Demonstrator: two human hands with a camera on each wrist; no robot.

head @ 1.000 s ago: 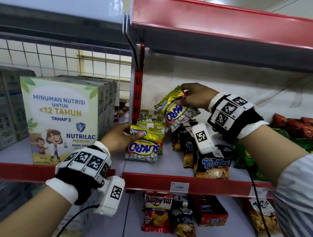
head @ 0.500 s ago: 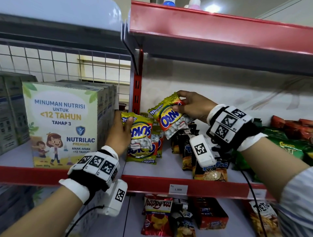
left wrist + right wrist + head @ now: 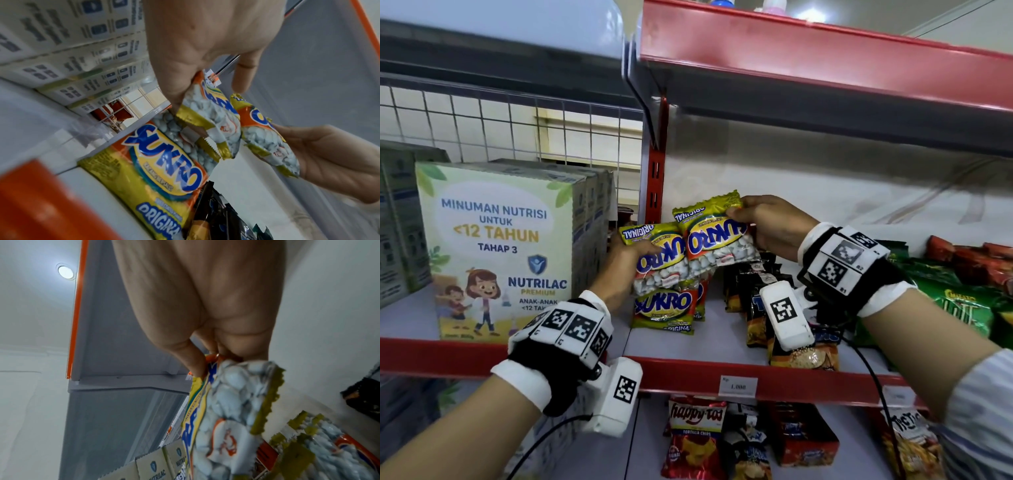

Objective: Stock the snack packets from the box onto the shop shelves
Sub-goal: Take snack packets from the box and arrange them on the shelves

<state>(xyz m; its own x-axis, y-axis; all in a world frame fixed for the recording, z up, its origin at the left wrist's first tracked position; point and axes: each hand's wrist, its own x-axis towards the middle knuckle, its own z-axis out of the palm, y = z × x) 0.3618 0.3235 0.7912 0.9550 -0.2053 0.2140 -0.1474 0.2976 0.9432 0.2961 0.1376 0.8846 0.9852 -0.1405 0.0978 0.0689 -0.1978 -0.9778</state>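
Note:
Two yellow Sukro peanut packets are held up side by side above the grey shelf [image 3: 722, 339]. My left hand [image 3: 626, 263] grips the left packet [image 3: 654, 257], thumb across its front; in the left wrist view the same hand [image 3: 185, 91] pinches that packet [image 3: 213, 120]. My right hand [image 3: 756, 222] pinches the top of the right packet [image 3: 715, 236], whose edge overlaps the left one; the right wrist view shows that hand [image 3: 205, 360] on the packet [image 3: 228, 410]. Another Sukro packet [image 3: 664, 311] stands on the shelf below them. No box is in view.
Nutrilac cartons [image 3: 496, 250] stand on the shelf to the left, past the red upright [image 3: 654, 185]. Dark snack packets [image 3: 756, 308] and green and red packets [image 3: 962, 294] fill the shelf to the right. The red shelf lip [image 3: 808, 380] carries a price tag. More snacks [image 3: 695, 435] sit on the shelf below.
My left hand has lifted a Sukro packet from the shelf stack and turned it upright. My right hand has brought its packet left and down until the two packets overlap.

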